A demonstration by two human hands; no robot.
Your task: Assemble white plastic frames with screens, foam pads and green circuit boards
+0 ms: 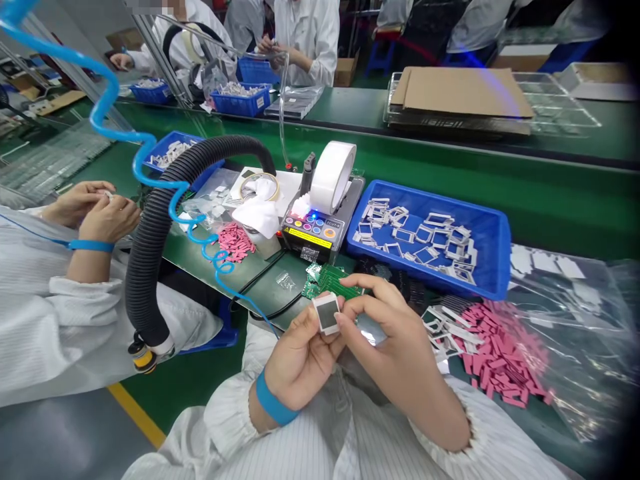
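My left hand is closed around a small white square frame with a dark window, held upright near my chest. My right hand pinches the frame's right edge with thumb and fingers. A blue wrist strap circles my left wrist. Just beyond my hands lie green circuit boards. Loose white frames lie to the right of my hands, beside a heap of pink strips.
A blue tray holds several white frames. A tape dispenser with a white roll and coloured buttons stands ahead. A black corrugated hose and blue coiled cord hang left. A co-worker's hands work at left; others sit across the belt.
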